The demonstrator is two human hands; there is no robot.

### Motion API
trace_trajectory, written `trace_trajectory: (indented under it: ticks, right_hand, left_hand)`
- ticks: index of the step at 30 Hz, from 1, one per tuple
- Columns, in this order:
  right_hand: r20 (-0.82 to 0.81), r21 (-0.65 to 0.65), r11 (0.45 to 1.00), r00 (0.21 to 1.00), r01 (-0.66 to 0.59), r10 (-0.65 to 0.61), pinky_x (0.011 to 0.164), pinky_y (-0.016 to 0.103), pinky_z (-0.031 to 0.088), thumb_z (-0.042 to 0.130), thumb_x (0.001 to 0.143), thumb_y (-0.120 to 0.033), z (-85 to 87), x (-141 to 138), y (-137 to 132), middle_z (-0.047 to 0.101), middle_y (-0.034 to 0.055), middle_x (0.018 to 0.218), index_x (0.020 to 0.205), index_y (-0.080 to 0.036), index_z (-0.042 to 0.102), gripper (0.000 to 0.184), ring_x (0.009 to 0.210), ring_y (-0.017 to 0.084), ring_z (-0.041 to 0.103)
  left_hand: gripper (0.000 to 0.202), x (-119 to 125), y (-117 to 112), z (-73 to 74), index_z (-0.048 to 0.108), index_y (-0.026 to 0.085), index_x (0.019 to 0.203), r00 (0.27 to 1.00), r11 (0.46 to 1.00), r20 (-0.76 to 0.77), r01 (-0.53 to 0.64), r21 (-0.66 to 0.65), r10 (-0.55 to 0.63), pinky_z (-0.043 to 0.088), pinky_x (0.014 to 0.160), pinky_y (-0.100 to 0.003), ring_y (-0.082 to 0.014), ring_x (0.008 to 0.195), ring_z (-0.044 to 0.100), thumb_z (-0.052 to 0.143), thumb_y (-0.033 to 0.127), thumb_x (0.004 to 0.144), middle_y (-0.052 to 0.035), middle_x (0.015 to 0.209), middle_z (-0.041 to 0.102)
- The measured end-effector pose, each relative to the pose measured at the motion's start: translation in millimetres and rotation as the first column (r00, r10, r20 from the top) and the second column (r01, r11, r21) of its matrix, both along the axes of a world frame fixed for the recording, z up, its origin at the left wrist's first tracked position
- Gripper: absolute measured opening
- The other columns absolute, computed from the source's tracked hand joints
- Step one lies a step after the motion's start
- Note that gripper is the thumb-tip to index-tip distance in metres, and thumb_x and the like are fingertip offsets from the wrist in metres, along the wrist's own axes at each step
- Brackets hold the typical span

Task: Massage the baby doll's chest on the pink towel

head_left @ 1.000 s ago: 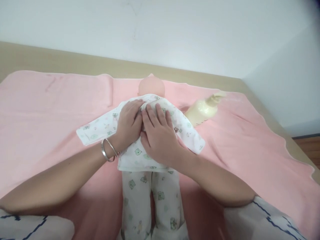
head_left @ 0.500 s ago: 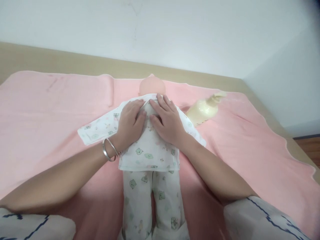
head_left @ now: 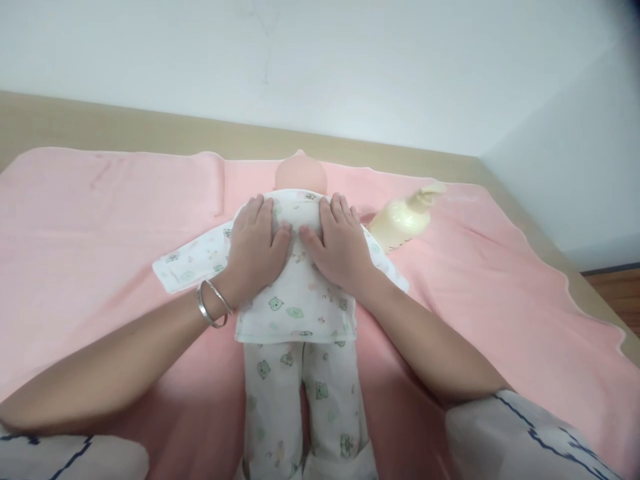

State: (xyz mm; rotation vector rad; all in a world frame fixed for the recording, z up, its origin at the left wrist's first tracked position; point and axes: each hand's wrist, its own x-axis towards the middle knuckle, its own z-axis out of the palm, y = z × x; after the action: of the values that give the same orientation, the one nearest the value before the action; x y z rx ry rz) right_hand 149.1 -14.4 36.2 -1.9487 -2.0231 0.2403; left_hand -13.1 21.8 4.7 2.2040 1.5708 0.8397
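The soft white cloth top with green animal prints [head_left: 295, 312] lies over the smooth-headed pink doll [head_left: 301, 175], beneath both hands. The left hand [head_left: 257, 243] and right hand [head_left: 344, 248] press palm-down, fingers extended, wider apart than a second ago. Right of them, a glossy cream pump bottle [head_left: 400, 223] tilts above the creased pink blanket [head_left: 90, 247].

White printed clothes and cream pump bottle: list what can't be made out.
Head view:
White printed shirt: cloth covered by the bare left hand and bare right hand.
White printed trousers: lower ends, cut off by the bottom edge.
Cream pump bottle: lower end, hidden by the shirt's sleeve; dark marks, too small to read.
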Motion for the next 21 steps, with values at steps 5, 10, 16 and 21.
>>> trace_trajectory:
  ticks: [5,10,16,21]
  right_hand:
    - [0.003,0.021,1.0,1.0,-0.022,0.022,0.128,0.058,0.016,0.028,0.103,-0.05,-3.0,6,6,0.024,0.026,0.166,0.157,0.001,0.028,0.074,0.158,0.035,0.016]
    - [-0.015,-0.001,1.0,1.0,-0.027,0.027,0.127,0.057,0.019,0.022,0.104,-0.048,-3.9,11,15,0.031,0.0224,0.164,0.156,-0.001,0.032,0.07,0.156,0.032,0.025]
    - [0.022,-0.004,0.999,0.999,-0.037,0.037,0.127,0.056,0.021,0.025,0.105,-0.043,0.4,11,14,0.034,0.0237,0.163,0.155,0.002,0.033,0.067,0.154,0.034,0.029]
    - [0.124,0.017,0.996,0.989,-0.082,0.079,0.125,0.053,0.028,0.028,0.105,-0.038,9.4,3,-3,0.043,0.0247,0.157,0.153,0.002,0.038,0.063,0.15,0.036,0.037]
  left_hand:
    - [0.063,0,-2,3.6,0.042,0.004,0.148,0.999,1.0,-0.047,0.022,-0.014,-0.023,0.019,0.126,-0.065,-0.0405,0.157,0.017,0.035,0.043,0.1,-0.0264,0.164,0.027]
    - [0.062,5,-21,15.3,0.04,0.0,0.149,0.991,0.994,-0.084,0.103,-0.032,-0.106,0.025,0.124,-0.065,-0.0418,0.155,0.021,0.032,0.038,0.101,-0.0281,0.162,0.03]
    - [0.057,9,-40,20.1,0.045,0.002,0.146,0.97,0.976,-0.13,0.213,0.055,-0.205,0.028,0.125,-0.063,-0.0403,0.154,0.025,0.039,0.033,0.098,-0.0257,0.159,0.038]
    - [0.058,3,-12,20.5,0.047,0.007,0.144,0.984,0.985,-0.064,0.163,-0.062,-0.167,0.029,0.123,-0.066,-0.0415,0.153,0.027,0.036,0.042,0.099,-0.0215,0.158,0.04]
